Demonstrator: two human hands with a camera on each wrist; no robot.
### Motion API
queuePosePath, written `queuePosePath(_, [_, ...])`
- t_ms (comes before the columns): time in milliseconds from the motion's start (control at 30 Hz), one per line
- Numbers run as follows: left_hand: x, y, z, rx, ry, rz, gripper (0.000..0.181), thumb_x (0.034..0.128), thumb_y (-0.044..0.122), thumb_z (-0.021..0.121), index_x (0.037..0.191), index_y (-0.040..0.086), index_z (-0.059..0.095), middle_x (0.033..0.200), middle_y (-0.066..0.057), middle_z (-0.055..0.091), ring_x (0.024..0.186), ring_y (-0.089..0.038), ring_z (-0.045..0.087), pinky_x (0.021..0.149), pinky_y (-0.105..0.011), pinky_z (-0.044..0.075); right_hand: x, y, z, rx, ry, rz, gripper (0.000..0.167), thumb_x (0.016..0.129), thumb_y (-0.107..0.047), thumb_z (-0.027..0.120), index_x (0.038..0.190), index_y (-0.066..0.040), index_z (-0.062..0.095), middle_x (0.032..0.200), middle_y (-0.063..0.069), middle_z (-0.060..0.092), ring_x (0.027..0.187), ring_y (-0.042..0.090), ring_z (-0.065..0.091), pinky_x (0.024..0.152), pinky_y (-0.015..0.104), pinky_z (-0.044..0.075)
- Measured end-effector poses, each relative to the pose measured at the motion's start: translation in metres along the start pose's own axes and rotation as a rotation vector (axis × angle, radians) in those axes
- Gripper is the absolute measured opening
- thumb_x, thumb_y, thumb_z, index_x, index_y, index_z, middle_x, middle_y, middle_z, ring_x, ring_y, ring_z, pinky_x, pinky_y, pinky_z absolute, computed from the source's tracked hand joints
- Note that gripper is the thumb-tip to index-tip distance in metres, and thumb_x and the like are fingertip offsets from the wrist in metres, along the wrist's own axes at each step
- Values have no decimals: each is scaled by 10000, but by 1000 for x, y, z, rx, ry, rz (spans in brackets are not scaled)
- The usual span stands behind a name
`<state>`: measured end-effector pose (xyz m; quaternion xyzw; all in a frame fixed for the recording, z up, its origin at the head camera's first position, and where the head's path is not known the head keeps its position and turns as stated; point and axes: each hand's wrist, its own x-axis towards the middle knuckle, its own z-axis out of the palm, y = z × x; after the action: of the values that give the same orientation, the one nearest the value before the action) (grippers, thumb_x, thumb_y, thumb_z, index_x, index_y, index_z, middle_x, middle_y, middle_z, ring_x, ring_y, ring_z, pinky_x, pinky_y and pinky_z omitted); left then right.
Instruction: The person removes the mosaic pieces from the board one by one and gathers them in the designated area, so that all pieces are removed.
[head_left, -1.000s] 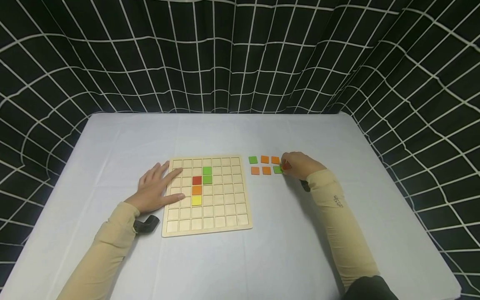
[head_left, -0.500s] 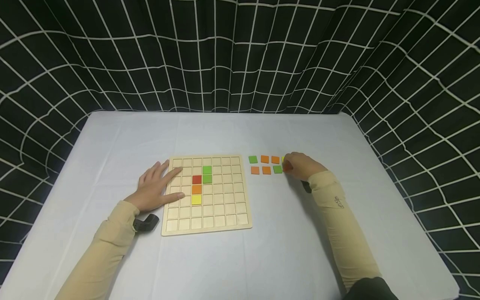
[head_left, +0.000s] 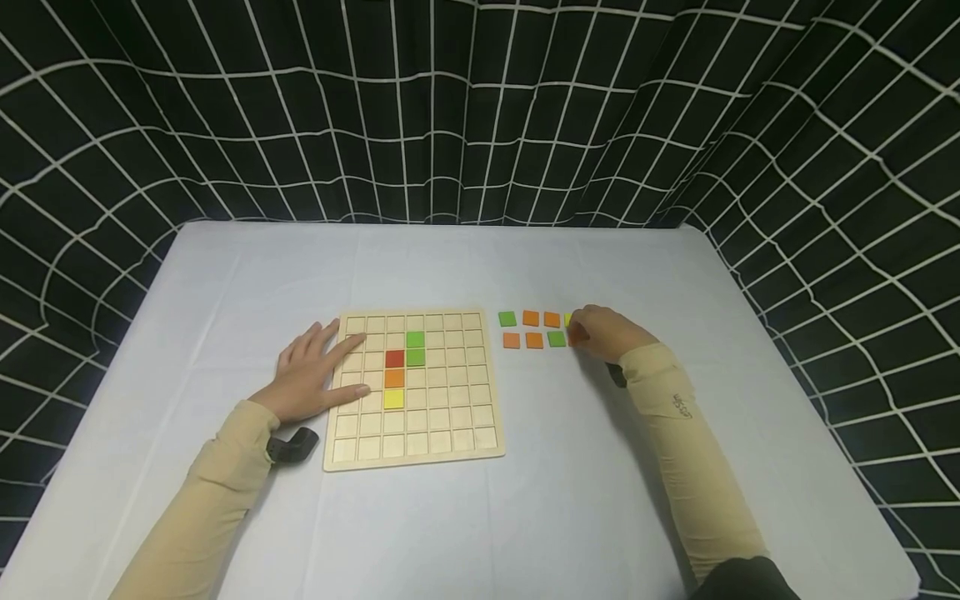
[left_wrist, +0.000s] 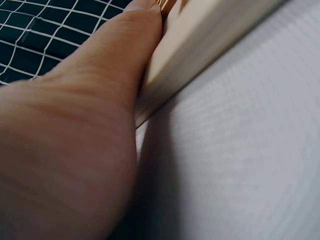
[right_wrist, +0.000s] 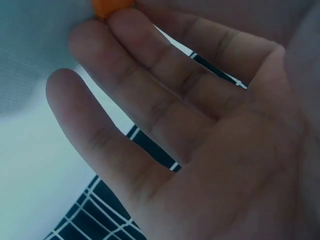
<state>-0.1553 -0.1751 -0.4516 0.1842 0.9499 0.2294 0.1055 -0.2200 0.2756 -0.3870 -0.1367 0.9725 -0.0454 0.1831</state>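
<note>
My left hand (head_left: 303, 383) lies with fingers spread on the left edge of a pale wooden grid board (head_left: 450, 450); its thumb presses along the board in the left wrist view. Seated in the grid are two green tiles, a red tile (head_left: 394, 358), an orange one and a yellow tile (head_left: 393, 399). To the right of the board, my right hand (head_left: 611, 333) is at the end of two rows of loose square tiles. Its fingertips pinch an orange tile (right_wrist: 111, 7) low at the table, partly hidden. Behind the fingers a yellow tile (head_left: 568, 320) shows only its edge.
Loose green tiles (head_left: 507, 319) and orange tiles (head_left: 531, 318) lie in two rows beside the board. A white cloth (head_left: 420, 533) covers the table. Dark curtains (head_left: 450, 108) with white grid lines stand behind and along both sides.
The tile in my right hand, tilted and dark red-looking a second ago, now lies lower, in line with the front row. The yellow tile's edge has come into sight. My left hand stays put.
</note>
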Motion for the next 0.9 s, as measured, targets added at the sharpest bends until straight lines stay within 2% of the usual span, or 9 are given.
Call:
queuePosePath(300, [0, 0, 0, -1, 3, 4, 832, 866, 595, 584, 1526, 240, 222, 1598, -192, 7, 1444, -444, -42, 1093, -665, -4, -5, -4, -4, -9, 34, -29, 133, 871, -99, 691, 997, -114, 654, 924, 46, 615, 865, 217, 582, 832, 403, 507])
queuePosePath(533, [-1, 1, 0, -3, 2, 7, 832, 868, 593, 584, 1526, 237, 221, 1597, -194, 6, 1444, -442, -47, 1095, -664, -8, -7, -16, -13, 23, 44, -20, 241, 898, -98, 643, 1138, -82, 640, 986, 63, 626, 899, 223, 592, 867, 412, 508])
queuePosePath(667, [-1, 1, 0, -5, 2, 4, 832, 867, 598, 582, 1526, 238, 223, 1598, -190, 6, 1445, -440, -47, 1097, -661, -10, -5, -27, -17, 32, 38, -18, 266, 900, -81, 618, 1166, -84, 632, 1022, 57, 622, 907, 221, 582, 877, 403, 502])
queuePosePath(900, [-1, 2, -1, -7, 7, 5, 835, 864, 596, 587, 1525, 234, 226, 1595, -198, 9, 1443, -446, -44, 1096, -661, -7, -2, -47, -23, -13, 78, -129, 237, 875, -113, 684, 1105, -70, 643, 962, 50, 608, 841, 210, 575, 816, 368, 511])
